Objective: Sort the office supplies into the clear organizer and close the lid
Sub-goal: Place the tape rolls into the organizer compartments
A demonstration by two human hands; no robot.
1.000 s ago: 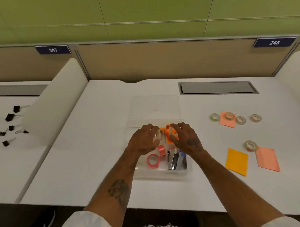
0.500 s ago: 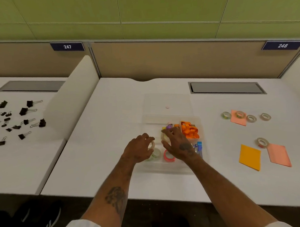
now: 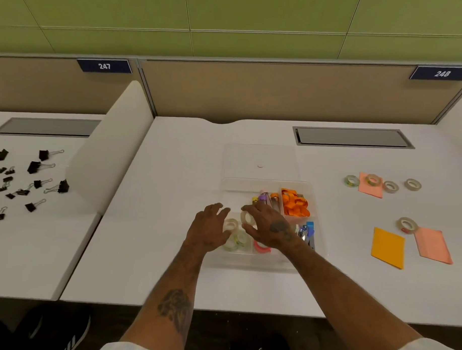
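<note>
The clear organizer (image 3: 315, 198) sits mid-desk with its lid (image 3: 260, 155) lying open flat behind it. Inside are orange clips (image 3: 295, 205), markers (image 3: 264, 198), blue and silver staplers (image 3: 307, 232), a pink tape roll (image 3: 261, 248) and pale tape rolls (image 3: 237, 241) in the near-left compartment. My right hand (image 3: 272, 229) pinches a whitish tape roll (image 3: 247, 217) between thumb and fingers above that compartment. My left hand (image 3: 208, 228) hovers at the organizer's left edge with fingers spread, right beside another pale roll (image 3: 230, 224).
Several tape rolls (image 3: 390, 186) lie on the desk at right, one (image 3: 406, 225) nearer me, with an orange sticky pad (image 3: 387, 248) and pink pads (image 3: 432, 245). Black binder clips (image 3: 33, 167) are scattered on the left desk beyond a white divider (image 3: 111, 152).
Both hands moved from the organizer's middle compartments toward its near-left compartment. My right hand now holds a pale tape roll there, and my left hand's fingers have spread.
</note>
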